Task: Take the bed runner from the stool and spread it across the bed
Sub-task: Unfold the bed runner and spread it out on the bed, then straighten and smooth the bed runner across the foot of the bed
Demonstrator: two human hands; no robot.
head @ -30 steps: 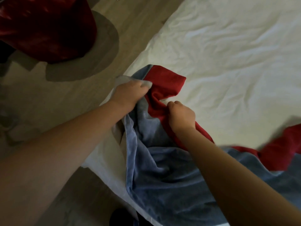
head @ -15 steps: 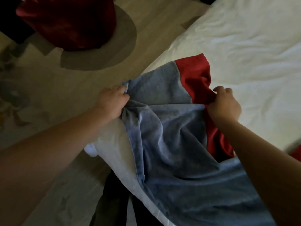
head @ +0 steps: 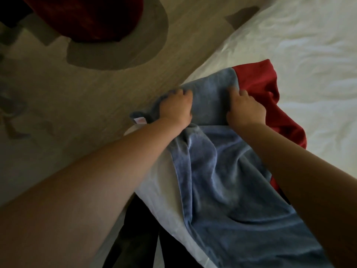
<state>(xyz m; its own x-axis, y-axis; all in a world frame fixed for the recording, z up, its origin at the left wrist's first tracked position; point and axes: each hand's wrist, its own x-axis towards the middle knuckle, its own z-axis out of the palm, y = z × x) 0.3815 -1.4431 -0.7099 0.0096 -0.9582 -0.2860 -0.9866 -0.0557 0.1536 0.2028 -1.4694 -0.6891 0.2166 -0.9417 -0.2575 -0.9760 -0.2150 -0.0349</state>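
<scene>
The bed runner [head: 222, 171], blue on one face and red on the other, lies rumpled across the near corner of the white bed [head: 309, 55]. Its far end hangs just over the bed's left edge, and a small pink label shows at its corner. My left hand [head: 176, 107] grips the blue cloth at that edge. My right hand [head: 245, 109] grips the blue cloth beside the red band, a hand's width to the right. The dark red stool [head: 87, 16] stands on the floor at the top left.
Pale wooden floor [head: 77, 103] runs along the bed's left side. A grey round mat [head: 119, 49] lies under the stool. Dark trouser legs [head: 135, 238] show below, against the bed's near edge.
Both hands have pushed the runner's end farther out toward the bed's left edge, and they now sit closer together. The blue end lies flatter, with more red showing at the right.
</scene>
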